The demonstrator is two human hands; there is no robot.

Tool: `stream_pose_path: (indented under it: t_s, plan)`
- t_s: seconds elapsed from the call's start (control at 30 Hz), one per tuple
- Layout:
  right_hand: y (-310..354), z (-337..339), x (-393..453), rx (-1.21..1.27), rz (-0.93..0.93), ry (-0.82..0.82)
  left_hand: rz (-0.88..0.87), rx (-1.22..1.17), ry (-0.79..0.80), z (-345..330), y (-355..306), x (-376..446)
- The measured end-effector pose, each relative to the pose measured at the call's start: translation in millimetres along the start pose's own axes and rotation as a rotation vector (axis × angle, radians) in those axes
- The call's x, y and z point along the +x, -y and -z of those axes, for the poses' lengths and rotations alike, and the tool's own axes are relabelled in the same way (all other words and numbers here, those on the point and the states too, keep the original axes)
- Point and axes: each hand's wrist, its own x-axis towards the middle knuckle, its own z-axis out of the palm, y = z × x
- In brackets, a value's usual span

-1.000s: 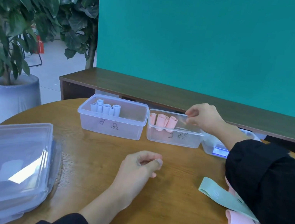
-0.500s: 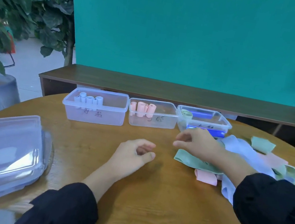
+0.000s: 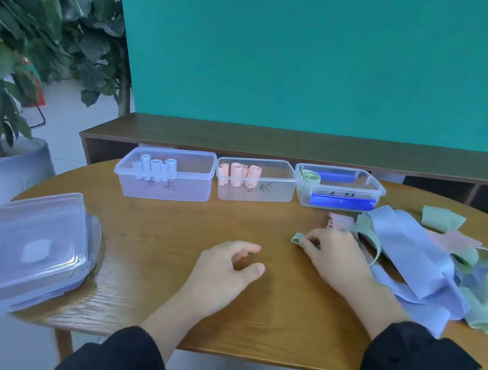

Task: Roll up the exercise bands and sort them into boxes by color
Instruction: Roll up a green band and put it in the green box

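Three clear boxes stand in a row at the table's far side. The left box holds several rolled blue bands, the middle box several rolled pink bands, the right box one rolled green band. A loose pile of blue, green and pink bands lies at the right. My right hand lies over a green band at the pile's left edge, fingertips pinching its end. My left hand hovers over the table's middle, fingers loosely curled, holding nothing.
A stack of clear lids sits at the round wooden table's left edge. A dark wooden bench runs behind the boxes, in front of a teal wall. A potted plant stands at the left.
My right hand came back from the pink box to the pile and took hold of a green band's end. The camera view shifted. My left hand stayed near the middle.
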Motion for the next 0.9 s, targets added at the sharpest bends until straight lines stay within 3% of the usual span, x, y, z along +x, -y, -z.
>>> stream_pose_path:
  t_s: [0.2,0.33,0.6,0.9]
  plan:
    - [22,5,-6,0.092,0.075,-0.147,0.062,-0.317,-0.102,0,1,-7]
    - [49,3,-14,0.438,0.156,-0.231,0.051,-0.400,-0.250,2,2,-6]
    - [91,11,-38,0.957,0.194,-0.034,-0.006,-0.635,-0.404,11,-7,-10]
    - [86,0,-44,1.061,0.091,0.034,-0.016,-0.723,-0.482,15,-13,-24]
